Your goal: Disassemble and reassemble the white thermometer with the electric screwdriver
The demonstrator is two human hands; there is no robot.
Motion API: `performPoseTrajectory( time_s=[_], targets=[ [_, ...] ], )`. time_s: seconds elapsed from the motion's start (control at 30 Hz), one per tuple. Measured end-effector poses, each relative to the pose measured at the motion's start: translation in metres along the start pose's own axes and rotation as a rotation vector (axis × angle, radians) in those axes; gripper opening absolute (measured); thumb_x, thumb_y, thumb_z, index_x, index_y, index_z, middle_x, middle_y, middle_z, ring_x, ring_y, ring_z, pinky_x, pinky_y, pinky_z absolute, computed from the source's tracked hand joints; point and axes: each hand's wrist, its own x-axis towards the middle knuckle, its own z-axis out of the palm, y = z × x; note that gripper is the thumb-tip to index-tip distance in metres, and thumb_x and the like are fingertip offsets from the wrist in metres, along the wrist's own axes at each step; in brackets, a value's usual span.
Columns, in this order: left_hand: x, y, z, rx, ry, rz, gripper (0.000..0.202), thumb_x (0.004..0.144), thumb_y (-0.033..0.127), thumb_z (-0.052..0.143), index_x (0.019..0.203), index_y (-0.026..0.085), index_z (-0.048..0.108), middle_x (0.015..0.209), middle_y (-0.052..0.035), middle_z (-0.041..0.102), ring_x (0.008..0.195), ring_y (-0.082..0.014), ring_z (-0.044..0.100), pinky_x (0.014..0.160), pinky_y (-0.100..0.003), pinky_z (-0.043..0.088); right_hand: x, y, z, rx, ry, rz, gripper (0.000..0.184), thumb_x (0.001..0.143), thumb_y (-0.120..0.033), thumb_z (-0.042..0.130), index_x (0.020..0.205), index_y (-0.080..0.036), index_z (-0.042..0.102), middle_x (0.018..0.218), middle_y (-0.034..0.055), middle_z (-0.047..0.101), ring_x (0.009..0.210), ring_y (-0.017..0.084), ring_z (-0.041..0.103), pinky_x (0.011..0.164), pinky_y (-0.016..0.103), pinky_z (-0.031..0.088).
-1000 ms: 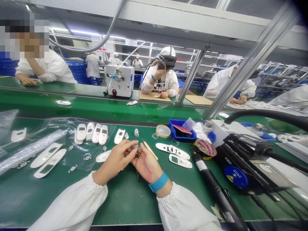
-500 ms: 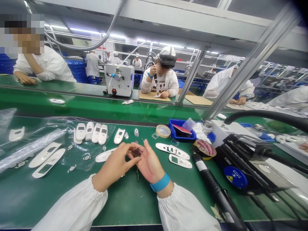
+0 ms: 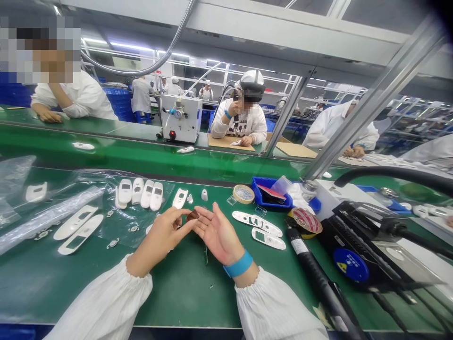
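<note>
My left hand (image 3: 161,238) is closed, pinching a small flat dark reddish-brown piece (image 3: 193,215) between thumb and fingers. Beside it my right hand (image 3: 221,236), with a blue wristband, is palm up with its fingers stretched out. Its fingertips come close to the brown piece; whether they touch it I cannot tell. Below the hands a thin clear piece (image 3: 205,255) is on the green table. Just beyond them are a white shell with a window (image 3: 180,198) and a small white cap (image 3: 204,194). Long white shells (image 3: 256,224) rest to the right.
White device housings (image 3: 137,191) and plastic bags (image 3: 49,219) occupy the left side. On the right are a dish of tiny parts (image 3: 243,194), a blue bin (image 3: 271,191), a tape roll (image 3: 305,222), a black handheld tool (image 3: 311,264) and a black machine (image 3: 368,241). Co-workers sit across the belt.
My left hand has drawn slightly left with the brown piece. My right hand has unfolded, its fingers straighter and the palm more exposed. The whole view has shifted a little.
</note>
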Motion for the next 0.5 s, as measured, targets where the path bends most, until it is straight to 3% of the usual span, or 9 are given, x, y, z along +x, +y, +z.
performPoseTrajectory(
  time_s=[0.1, 0.2, 0.5],
  targets=[
    [-0.004, -0.001, -0.006, 0.002, 0.015, -0.006, 0.028, 0.077, 0.04, 0.054, 0.096, 0.022, 0.062, 0.067, 0.0, 0.049, 0.056, -0.0132, 0.046, 0.054, -0.025, 0.036, -0.001, 0.004, 0.005, -0.07, -0.033, -0.044, 0.027, 0.078, -0.037, 0.056, 0.089, -0.013, 0.062, 0.086, 0.007, 0.064, 0.081, 0.013, 0.061, 0.083, 0.029, 0.045],
    [-0.009, 0.002, -0.01, -0.019, 0.027, -0.02, 0.03, 0.078, 0.043, 0.053, 0.096, 0.022, 0.063, 0.067, -0.0004, 0.05, 0.057, -0.0139, 0.047, 0.054, -0.025, 0.037, -0.002, 0.009, 0.009, -0.14, -0.062, -0.086, 0.027, 0.07, -0.034, 0.066, 0.087, -0.014, 0.063, 0.085, 0.0054, 0.064, 0.082, 0.014, 0.06, 0.085, 0.031, 0.044],
    [-0.021, -0.003, -0.02, -0.015, 0.04, -0.047, 0.031, 0.079, 0.044, 0.051, 0.099, 0.023, 0.062, 0.067, 0.0003, 0.048, 0.058, -0.0135, 0.046, 0.055, -0.025, 0.037, -0.001, 0.018, 0.018, -0.2, -0.119, -0.063, 0.028, 0.067, -0.032, 0.069, 0.086, -0.013, 0.065, 0.085, 0.0049, 0.066, 0.08, 0.013, 0.06, 0.083, 0.029, 0.044]
  ],
)
